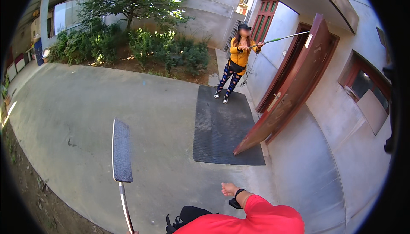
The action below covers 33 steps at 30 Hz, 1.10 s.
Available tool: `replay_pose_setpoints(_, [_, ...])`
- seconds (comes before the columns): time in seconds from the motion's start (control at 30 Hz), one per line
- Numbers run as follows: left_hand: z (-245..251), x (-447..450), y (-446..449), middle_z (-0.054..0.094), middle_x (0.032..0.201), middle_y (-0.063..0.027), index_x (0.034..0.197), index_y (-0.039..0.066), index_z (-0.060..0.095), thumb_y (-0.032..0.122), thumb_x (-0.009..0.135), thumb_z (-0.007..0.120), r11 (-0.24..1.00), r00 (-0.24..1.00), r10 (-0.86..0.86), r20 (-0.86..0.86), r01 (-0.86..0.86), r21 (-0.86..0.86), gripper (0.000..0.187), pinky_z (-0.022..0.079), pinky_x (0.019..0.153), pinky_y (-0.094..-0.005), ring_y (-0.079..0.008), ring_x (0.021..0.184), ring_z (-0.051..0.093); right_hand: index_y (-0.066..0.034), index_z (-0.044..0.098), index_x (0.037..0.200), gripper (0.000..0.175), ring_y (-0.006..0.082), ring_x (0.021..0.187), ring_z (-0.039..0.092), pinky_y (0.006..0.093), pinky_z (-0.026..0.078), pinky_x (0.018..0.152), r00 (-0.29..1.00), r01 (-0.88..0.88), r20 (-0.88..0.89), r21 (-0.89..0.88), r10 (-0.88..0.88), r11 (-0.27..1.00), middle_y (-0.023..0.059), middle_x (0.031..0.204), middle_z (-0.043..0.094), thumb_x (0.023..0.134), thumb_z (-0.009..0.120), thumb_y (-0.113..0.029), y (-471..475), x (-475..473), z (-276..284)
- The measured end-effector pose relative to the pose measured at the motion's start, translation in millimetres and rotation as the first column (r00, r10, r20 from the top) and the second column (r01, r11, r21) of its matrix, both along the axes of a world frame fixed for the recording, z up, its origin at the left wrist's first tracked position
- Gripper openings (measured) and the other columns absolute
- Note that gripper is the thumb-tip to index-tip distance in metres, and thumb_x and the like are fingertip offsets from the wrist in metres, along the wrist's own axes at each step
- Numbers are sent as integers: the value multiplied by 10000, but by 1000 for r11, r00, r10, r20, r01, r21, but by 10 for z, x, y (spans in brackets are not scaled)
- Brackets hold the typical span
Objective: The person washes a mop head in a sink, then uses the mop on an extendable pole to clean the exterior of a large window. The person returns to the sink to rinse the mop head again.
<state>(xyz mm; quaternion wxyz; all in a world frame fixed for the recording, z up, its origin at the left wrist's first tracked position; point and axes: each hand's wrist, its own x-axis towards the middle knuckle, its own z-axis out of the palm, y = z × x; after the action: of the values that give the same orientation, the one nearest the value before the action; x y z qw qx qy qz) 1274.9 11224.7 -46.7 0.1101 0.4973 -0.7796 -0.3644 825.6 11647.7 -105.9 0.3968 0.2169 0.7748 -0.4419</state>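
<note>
At the bottom edge, only a small part of my left hand (133,232) shows, closed around the metal pole (126,206) of a flat mop. The mop's grey textile head (122,152) is raised in front of me, left of the middle. My right hand (229,189) is held out past a red sleeve, fingers loosely bent, with nothing seen in it. A black band is on that wrist. Farther off, a person in a yellow top (241,54) grips a green and silver pole (282,38) with both hands; its far end reaches the upper edge of a brown door (298,90).
The door stands ajar over a dark ribbed mat (224,128) on the concrete floor (80,106). A planted bed with a tree (128,3) and shrubs lies behind. On the right, a board (372,110) leans at a window in the wall. Bare soil borders the lower left.
</note>
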Motion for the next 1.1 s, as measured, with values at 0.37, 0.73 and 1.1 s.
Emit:
replay_pose_setpoints(0.37, [-199,-2243,-2745,571,657,-78,869,-10,612,153,827,664,978,974,84,-213,-39,207,176,436,530,-371,-186,578,529,-66,597,908,276,168,681,590,348,536,638,1000,-20,26,156,16,988,57,805,618,978,542,-327,-2604,-2393,-428])
replay_pose_setpoints(0.73, [-855,-3724,-5705,528,650,-44,829,12,595,153,806,687,966,980,104,-169,-60,250,170,404,514,-377,-159,579,455,-50,568,804,336,130,493,506,309,458,457,875,-404,-385,-248,293,881,34,636,556,979,517,-332,-7757,-4863,114])
replay_pose_setpoints(1.1, [-805,-5505,-9506,519,651,-9,822,40,561,120,847,670,983,965,8,-263,41,181,137,413,501,-353,-138,593,462,-68,586,990,285,157,666,601,339,551,611,985,-169,40,25,168,985,37,820,622,967,551,-350,-9001,-5666,-445])
